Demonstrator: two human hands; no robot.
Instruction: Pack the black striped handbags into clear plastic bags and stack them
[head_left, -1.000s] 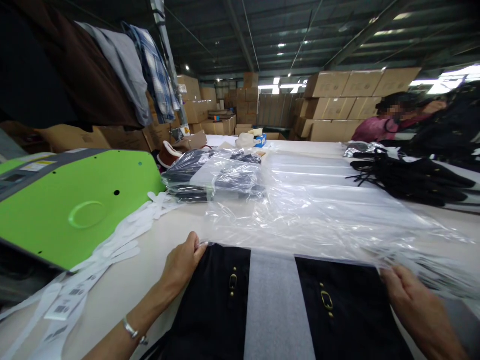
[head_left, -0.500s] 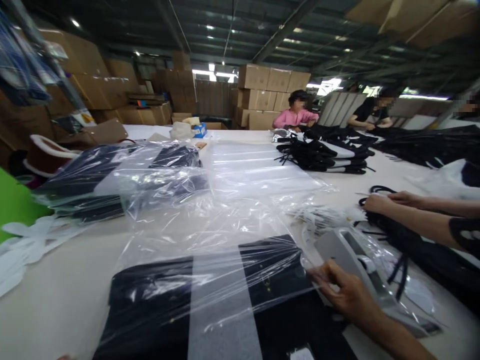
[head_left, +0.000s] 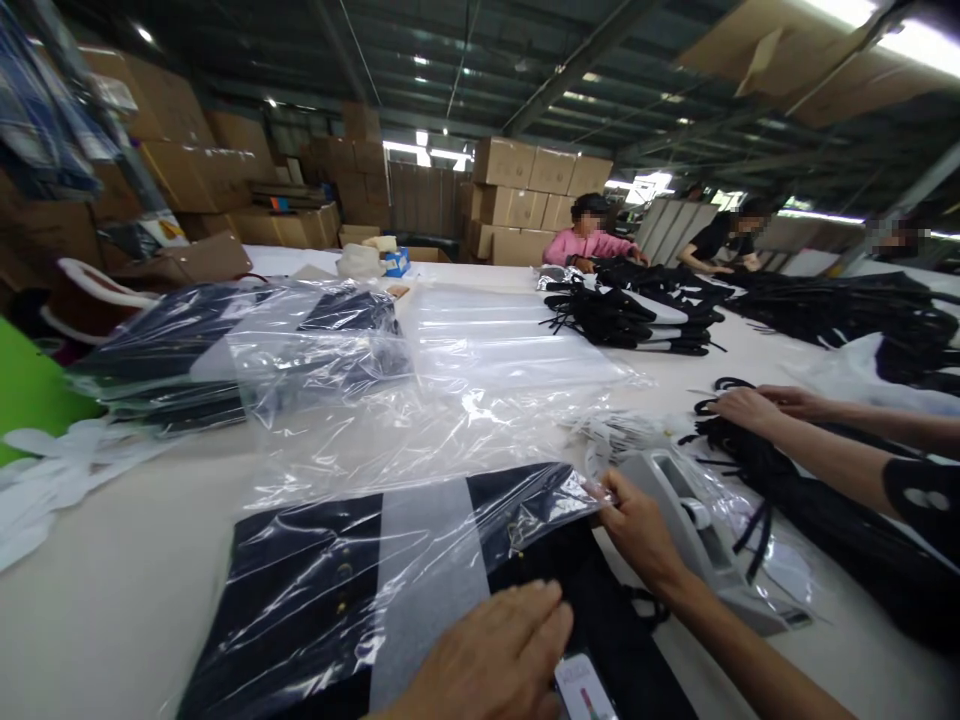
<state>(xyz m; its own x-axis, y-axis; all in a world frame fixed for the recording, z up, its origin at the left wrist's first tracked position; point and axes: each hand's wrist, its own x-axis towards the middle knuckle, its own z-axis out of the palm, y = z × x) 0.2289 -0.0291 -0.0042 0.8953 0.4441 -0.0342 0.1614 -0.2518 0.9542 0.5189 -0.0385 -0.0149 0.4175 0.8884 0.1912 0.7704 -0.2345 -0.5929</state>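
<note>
In front of me lies a folded black fabric item [head_left: 300, 600] with a grey middle band and small metal fittings. A clear plastic bag [head_left: 420, 535] covers much of it, and its empty end stretches away over the table. My right hand [head_left: 637, 530] pinches the bag's edge at the item's far right corner. Flat on the item, with fingers stretched out, rests my left hand [head_left: 499, 650]. Beside its fingertips a printed tag [head_left: 585, 688] lies on the black fabric.
A grey tape dispenser [head_left: 697, 530] stands right of my right hand. Bagged items [head_left: 187, 340] are stacked at the left, flat clear bags [head_left: 495, 330] farther back. A co-worker's hands [head_left: 750, 405] handle black fabric at the right. Black goods [head_left: 630, 310] are piled beyond.
My left hand has come in from the lower left edge onto the item. My right hand has shifted slightly left and away from me, still pinching the bag's edge.
</note>
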